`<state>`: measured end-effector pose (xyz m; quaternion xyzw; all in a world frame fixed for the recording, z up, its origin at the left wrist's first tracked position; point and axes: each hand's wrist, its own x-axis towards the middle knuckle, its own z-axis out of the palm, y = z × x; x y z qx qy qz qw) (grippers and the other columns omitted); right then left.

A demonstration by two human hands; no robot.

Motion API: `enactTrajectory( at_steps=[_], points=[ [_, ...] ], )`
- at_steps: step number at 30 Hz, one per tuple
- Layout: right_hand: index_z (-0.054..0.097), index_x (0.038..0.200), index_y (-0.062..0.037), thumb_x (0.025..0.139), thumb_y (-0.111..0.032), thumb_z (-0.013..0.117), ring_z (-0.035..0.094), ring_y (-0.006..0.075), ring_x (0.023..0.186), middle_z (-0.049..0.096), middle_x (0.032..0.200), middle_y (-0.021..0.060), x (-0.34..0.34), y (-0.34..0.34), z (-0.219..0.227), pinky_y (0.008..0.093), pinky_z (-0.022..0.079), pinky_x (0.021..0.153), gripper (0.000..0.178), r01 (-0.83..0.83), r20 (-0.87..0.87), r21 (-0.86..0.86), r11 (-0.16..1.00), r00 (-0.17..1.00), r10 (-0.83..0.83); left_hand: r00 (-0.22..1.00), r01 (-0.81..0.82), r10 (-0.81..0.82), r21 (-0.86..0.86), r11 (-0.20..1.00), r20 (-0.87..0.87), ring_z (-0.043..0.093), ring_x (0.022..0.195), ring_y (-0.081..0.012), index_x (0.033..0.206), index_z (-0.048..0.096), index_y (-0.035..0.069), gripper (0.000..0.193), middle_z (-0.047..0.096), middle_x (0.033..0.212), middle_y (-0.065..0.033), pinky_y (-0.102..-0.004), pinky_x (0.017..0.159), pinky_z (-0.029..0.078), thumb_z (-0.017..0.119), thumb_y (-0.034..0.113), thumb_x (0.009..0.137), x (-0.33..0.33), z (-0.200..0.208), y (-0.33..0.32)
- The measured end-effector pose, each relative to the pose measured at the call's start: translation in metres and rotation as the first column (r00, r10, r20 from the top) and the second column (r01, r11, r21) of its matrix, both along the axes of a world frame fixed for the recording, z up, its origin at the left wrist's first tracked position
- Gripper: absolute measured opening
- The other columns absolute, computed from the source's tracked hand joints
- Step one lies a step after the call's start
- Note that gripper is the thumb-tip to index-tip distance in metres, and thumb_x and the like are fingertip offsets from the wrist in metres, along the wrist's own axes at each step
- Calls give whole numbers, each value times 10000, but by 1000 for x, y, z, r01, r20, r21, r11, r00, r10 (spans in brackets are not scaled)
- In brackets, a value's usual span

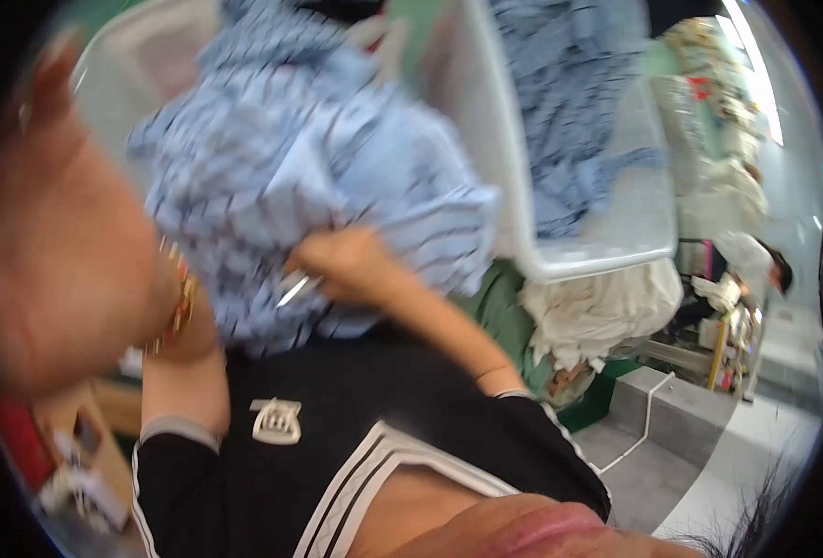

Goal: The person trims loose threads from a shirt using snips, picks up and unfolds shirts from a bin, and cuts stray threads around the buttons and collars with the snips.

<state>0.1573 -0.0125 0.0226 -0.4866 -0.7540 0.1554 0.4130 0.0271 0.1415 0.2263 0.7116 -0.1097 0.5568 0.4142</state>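
Observation:
A large bundle of light blue cloth with dark stripes (272, 153) lies heaped in front of me, against my black top. My right hand (346, 265) is closed at its near side, over the cloth. From its fingers sticks a small silver pointed metal tool (298, 290), which looks like thread snips; most of it is hidden. My left hand (67, 242) is raised very close at the left, large and blurred, with a gold-coloured bracelet (186, 302) at the wrist. Only part of its fingers shows, smeared, and nothing can be made out in them.
A white plastic bin (602, 265) at the right holds more blue striped cloth (560, 102). White cloth (607, 312) and green cloth (500, 312) lie below it. Another pale bin (141, 46) stands far left. Further right, a person (742, 260) bends near a work stand.

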Motion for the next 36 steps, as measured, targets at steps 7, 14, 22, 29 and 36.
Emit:
enactTrajectory(
  at_steps=[7, 14, 22, 29, 36],
  points=[
    [681, 989, -66, 741, 25, 707, 400, 43, 517, 509, 653, -37, 49, -37, 24, 214, 304, 471, 265, 308, -195, -106, 945, 926, -324, 377, -465, 586, 400, 789, -717, 550, 1140, -366, 1252, 559, 67, 357, 585, 1209, -204, -429, 982, 410, 542, 139, 902, -26, -107, 7],
    [600, 1222, -8, 764, -30, 740, 330, 31, 554, 357, 593, -60, 43, -20, 40, 196, 269, 506, 480, 293, -419, -413, 862, 779, -466, 320, -535, 718, 507, 675, -618, 535, 1102, -307, 1327, 504, 147, 598, 531, 1253, -117, -384, 883, 453, 691, 210, 763, -51, -156, -19],
    [630, 974, 18, 821, -84, 718, 392, 16, 559, 464, 596, -72, 26, 20, 32, 195, 302, 499, 204, 4, -498, -511, 860, 814, -299, 583, -570, 407, 3, 821, -703, 655, 854, -183, 1059, 661, 83, 334, 693, 937, -88, -258, 772, 493, 717, 27, 734, -57, -124, -34],
    [633, 1001, 28, 840, 41, 653, 607, 82, 685, 679, 869, 76, 57, -5, 94, 197, 477, 583, 163, 344, -677, 75, 936, 707, -205, 715, -697, 667, -142, 703, -209, 641, 924, -186, 1034, 632, 1, 299, 668, 995, -127, -292, 871, 496, 681, -83, 752, -67, -51, -55],
    [587, 1054, 59, 857, 5, 549, 673, 225, 865, 662, 1016, 148, 142, -64, 66, 318, 565, 757, 207, 658, -780, 207, 724, 558, -284, 738, -499, 445, 33, 866, -507, 589, 844, -176, 1005, 640, 21, 356, 633, 926, -80, -271, 787, 441, 718, -5, 658, -79, -40, -73]
  ],
)
